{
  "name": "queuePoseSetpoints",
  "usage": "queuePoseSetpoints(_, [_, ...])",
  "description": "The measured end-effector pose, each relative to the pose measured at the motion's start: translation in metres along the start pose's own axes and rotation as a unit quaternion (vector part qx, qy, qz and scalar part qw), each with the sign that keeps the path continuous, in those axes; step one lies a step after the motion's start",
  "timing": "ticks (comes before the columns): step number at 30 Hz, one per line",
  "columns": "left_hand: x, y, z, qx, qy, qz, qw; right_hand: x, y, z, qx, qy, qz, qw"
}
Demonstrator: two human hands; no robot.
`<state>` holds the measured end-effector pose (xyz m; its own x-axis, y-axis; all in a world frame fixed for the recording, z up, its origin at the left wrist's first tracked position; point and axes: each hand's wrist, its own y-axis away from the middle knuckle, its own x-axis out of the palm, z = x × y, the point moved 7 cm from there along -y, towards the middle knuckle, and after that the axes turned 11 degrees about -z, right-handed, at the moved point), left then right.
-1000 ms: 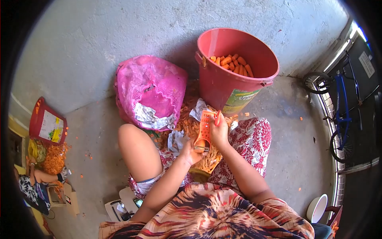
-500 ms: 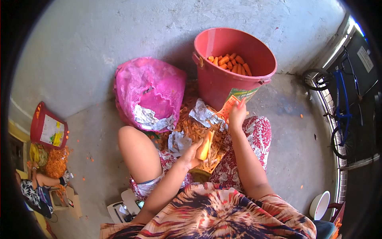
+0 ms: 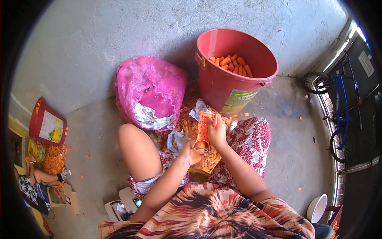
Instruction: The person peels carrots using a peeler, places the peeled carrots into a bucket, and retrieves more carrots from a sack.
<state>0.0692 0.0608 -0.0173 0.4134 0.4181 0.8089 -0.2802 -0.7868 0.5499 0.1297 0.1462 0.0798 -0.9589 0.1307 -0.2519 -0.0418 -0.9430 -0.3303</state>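
In the head view my right hand [image 3: 217, 133] grips an orange plastic peeler [image 3: 202, 129], flat and dotted with holes. The tool's far end lies over a carrot [image 3: 200, 146], which my left hand [image 3: 191, 154] holds with its fingers wrapped round it. Most of the carrot is hidden behind the peeler and my fingers. Below my hands, between my knees, lies a heap of carrot peelings [image 3: 207, 164] with crumpled paper [image 3: 177, 140] on it.
A big red tub [image 3: 234, 85] with carrots [image 3: 232, 63] stands by the wall. Left of it sits a pink mesh sack [image 3: 149, 89]. Another person [image 3: 34, 183] sits far left near a tipped red bucket [image 3: 48, 123]. A blue bicycle [image 3: 341, 99] and white basin [image 3: 317, 208] are at right.
My right hand has swung left and down, bringing the peeler from beside the tub onto the carrot. My left hand still holds the carrot, now largely covered.
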Motion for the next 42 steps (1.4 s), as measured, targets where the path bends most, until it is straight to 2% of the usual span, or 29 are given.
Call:
queuePoseSetpoints(1, [-0.003, -0.001, 0.002, -0.012, -0.002, -0.018, 1.0, 0.0, 0.0, 0.0, -0.013, 0.004, -0.001, 1.0])
queuePoseSetpoints(4, [0.004, 0.003, 0.005, -0.021, 0.017, 0.048, 0.998, -0.009, -0.016, -0.029, -0.038, 0.035, -0.082, 0.995])
queuePoseSetpoints(5, [0.005, 0.004, 0.007, -0.039, 0.001, 0.054, 0.998, -0.018, -0.031, -0.045, -0.006, 0.082, -0.114, 0.99])
queuePoseSetpoints(6, [0.007, 0.005, 0.009, -0.056, -0.015, 0.059, 0.997, -0.034, -0.039, -0.036, 0.022, 0.065, -0.196, 0.978])
queuePoseSetpoints(8, [0.008, 0.009, 0.008, -0.057, -0.035, 0.046, 0.997, -0.043, -0.053, -0.06, 0.066, 0.114, -0.205, 0.97])
queuePoseSetpoints(11, [0.005, 0.009, -0.001, -0.01, -0.04, -0.012, 0.999, -0.043, -0.054, -0.053, 0.065, 0.02, -0.202, 0.977])
queuePoseSetpoints(13, [0.002, 0.007, -0.006, 0.009, -0.039, -0.059, 0.997, -0.03, -0.039, -0.034, 0.063, -0.064, -0.141, 0.986])
queuePoseSetpoints(14, [0.004, 0.006, -0.007, 0.021, -0.025, -0.051, 0.998, -0.022, -0.029, -0.027, 0.063, -0.106, -0.112, 0.986])
queuePoseSetpoints(17, [0.005, -0.003, -0.007, 0.048, -0.007, -0.008, 0.999, -0.003, -0.005, -0.01, 0.064, -0.082, 0.001, 0.995])
queuePoseSetpoints(18, [0.007, -0.002, -0.007, 0.044, 0.009, 0.008, 0.999, -0.002, -0.002, 0.004, 0.05, -0.096, -0.005, 0.994])
queuePoseSetpoints(20, [0.012, 0.0, -0.009, 0.039, 0.043, 0.043, 0.997, -0.001, 0.0, 0.003, 0.05, -0.03, 0.022, 0.998])
queuePoseSetpoints(27, [0.008, -0.003, -0.006, 0.062, 0.042, 0.003, 0.997, -0.003, 0.002, 0.003, 0.034, -0.036, 0.004, 0.999])
queuePoseSetpoints(30, [0.015, 0.0, -0.005, 0.02, 0.051, 0.095, 0.994, -0.002, 0.0, -0.006, 0.036, 0.0, 0.004, 0.999])
queuePoseSetpoints(33, [0.013, -0.007, -0.012, 0.024, 0.02, 0.095, 0.995, 0.001, -0.007, -0.017, 0.073, 0.03, 0.011, 0.997])
queuePoseSetpoints(36, [0.005, -0.004, -0.015, 0.053, 0.001, -0.012, 0.999, 0.007, -0.007, -0.014, 0.016, 0.058, 0.017, 0.998])
queuePoseSetpoints(37, [0.003, -0.005, -0.016, 0.055, -0.023, -0.016, 0.998, 0.008, -0.007, -0.015, 0.014, 0.058, 0.025, 0.998])
queuePoseSetpoints(39, [-0.002, -0.006, -0.018, 0.059, -0.069, -0.026, 0.996, 0.006, -0.018, -0.038, -0.073, 0.047, -0.078, 0.993])
queuePoseSetpoints(40, [0.001, -0.001, -0.011, 0.025, -0.083, -0.004, 0.996, 0.0, -0.025, -0.045, -0.117, 0.042, -0.129, 0.984])
queuePoseSetpoints(42, [0.011, 0.018, 0.009, -0.046, -0.111, 0.043, 0.992, -0.031, -0.062, -0.08, 0.101, 0.103, -0.166, 0.975])
